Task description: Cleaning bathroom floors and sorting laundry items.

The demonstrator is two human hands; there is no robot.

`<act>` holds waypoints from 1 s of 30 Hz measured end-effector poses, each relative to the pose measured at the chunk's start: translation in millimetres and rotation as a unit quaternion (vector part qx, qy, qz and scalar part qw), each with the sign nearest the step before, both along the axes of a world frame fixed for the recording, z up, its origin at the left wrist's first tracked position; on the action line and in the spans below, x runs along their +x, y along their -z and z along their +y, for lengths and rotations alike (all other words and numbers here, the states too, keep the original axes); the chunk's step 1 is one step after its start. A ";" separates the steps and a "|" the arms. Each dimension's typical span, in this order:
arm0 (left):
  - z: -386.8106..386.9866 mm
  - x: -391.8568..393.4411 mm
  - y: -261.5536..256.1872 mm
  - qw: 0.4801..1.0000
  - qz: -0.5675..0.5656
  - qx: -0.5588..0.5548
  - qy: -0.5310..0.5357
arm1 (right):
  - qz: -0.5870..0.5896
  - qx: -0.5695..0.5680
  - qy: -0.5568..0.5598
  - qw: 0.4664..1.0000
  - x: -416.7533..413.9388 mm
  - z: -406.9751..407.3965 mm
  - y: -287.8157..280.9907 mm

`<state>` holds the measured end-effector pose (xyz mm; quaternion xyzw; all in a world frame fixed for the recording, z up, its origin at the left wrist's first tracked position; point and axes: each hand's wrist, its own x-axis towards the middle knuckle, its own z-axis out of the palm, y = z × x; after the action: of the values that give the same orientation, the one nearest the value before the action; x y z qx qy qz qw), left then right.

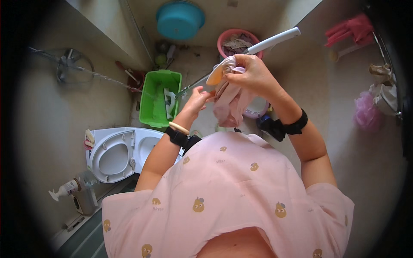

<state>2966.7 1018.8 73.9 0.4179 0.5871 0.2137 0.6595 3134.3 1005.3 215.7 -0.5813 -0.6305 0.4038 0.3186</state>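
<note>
My right hand point(255, 75) pinches a bunched pale pink garment point(230, 108) between thumb and fingers, in front of my chest. The cloth hangs down in folds below the hand. At its upper left is a curved, cup-like part point(215, 74), pale outside and yellow-orange on one face. My left hand point(195, 101) is just left of the garment with its fingers apart. One fingertip meets the cloth's edge or lies close to it; I cannot tell which. Behind my hands a mop with a white handle point(274, 41) slants down to its white head point(169, 103) in a green plastic tub point(145, 100).
A stream of water point(111, 80) runs from a metal fixture point(69, 66) into the tub. Left stands a toilet with its lid raised point(113, 158), near a pump bottle point(69, 187). A blue basin point(180, 21) and a pink basin of clothes point(222, 35) are ahead. Pink gloves point(350, 30) hang right.
</note>
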 end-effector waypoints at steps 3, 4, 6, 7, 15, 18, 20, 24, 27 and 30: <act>0.0 0.9 22.7 0.971 -0.185 -0.146 0.044 | 0.009 0.033 0.021 0.999 1.1 -2.2 0.2; -2.0 2.1 21.9 0.981 -0.127 -0.130 0.063 | 0.024 0.018 0.031 0.999 4.1 -3.0 -0.3; -3.9 0.5 23.1 0.988 -0.068 -0.114 0.080 | 0.062 -0.011 0.041 0.997 11.9 -4.2 2.9; -3.3 -2.4 25.2 0.975 -0.112 -0.141 0.131 | 0.062 -0.013 0.040 0.997 13.9 -5.5 4.4; -5.1 -35.9 29.5 0.894 -0.309 -0.286 0.151 | 0.154 -0.079 0.080 0.982 26.5 -13.8 11.5; -10.0 -27.7 45.8 0.908 -0.259 -0.298 0.142 | 0.193 -0.109 0.052 0.974 17.1 -13.4 9.1; -13.0 -24.4 44.1 0.930 -0.226 -0.257 0.133 | 0.199 -0.101 0.008 0.975 14.5 -13.1 8.8; -10.6 -43.4 33.9 0.891 -0.401 -0.194 0.088 | 0.172 -0.083 0.067 0.979 31.3 -8.1 4.6; -5.1 -60.5 14.6 0.898 -0.406 -0.153 0.071 | 0.194 -0.116 0.107 0.968 51.1 -3.4 23.1; 17.1 -94.1 3.8 0.987 -0.160 0.028 0.011 | -0.091 -0.079 0.140 0.983 55.1 1.0 44.3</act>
<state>2872.6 1035.9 70.1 0.4030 0.4632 0.2867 0.7354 3189.4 1006.3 171.5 -0.7217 -0.5353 0.3486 0.2666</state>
